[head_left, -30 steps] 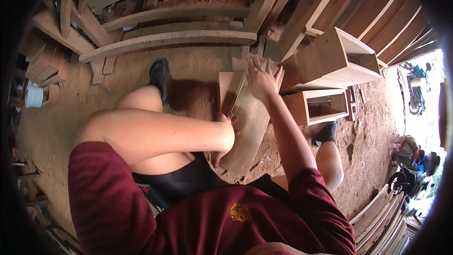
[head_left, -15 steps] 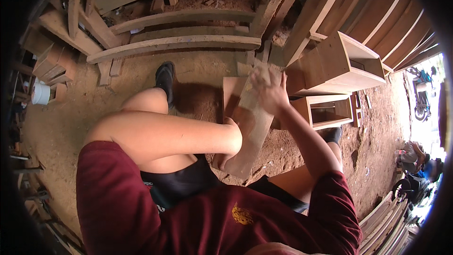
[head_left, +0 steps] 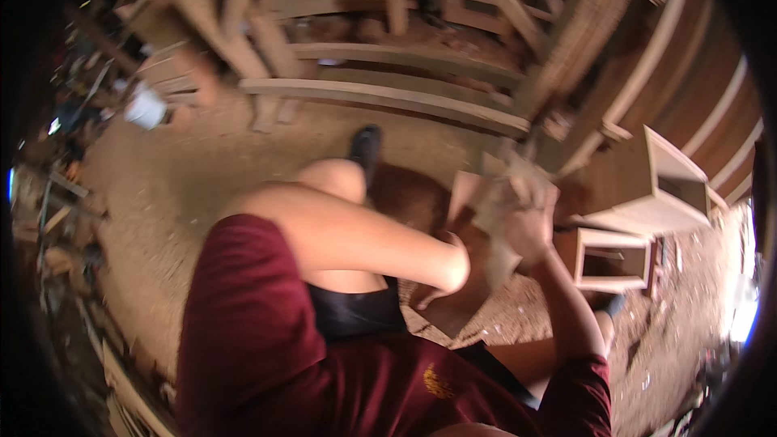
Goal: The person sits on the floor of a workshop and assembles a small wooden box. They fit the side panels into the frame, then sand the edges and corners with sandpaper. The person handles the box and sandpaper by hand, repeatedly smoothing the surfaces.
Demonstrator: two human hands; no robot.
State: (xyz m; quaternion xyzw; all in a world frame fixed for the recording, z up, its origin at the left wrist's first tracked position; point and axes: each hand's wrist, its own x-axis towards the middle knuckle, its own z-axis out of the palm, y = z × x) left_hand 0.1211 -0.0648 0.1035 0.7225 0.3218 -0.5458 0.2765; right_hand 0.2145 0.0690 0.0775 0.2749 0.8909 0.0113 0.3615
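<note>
A flat brown wooden board (head_left: 461,303) slants away between my bent knees. My left hand (head_left: 443,271) grips its near left edge, with the thumb and fingertips showing on either side of the bent wrist. Over the far half of the board is my right hand (head_left: 528,222), blurred by motion, its fingers apparently curled. Beneath and beside that hand shows a pale, uneven-edged flat patch (head_left: 490,214). Blur hides whether this is a sheet in the hand or part of the board's face. A lighter wooden piece (head_left: 465,191) lies under the board's far left side.
Two open wooden box frames, one larger (head_left: 651,186) and one smaller (head_left: 613,259), stand to the right. Long curved beams (head_left: 388,97) lie across the far side. A white bucket (head_left: 146,107) stands far left among wood scraps. The floor (head_left: 162,210) is bare earth.
The whole view has shifted, so everything sits farther right and lower. My right hand has gone from lying flatter to looking more curled. My left hand stays at the board's near end.
</note>
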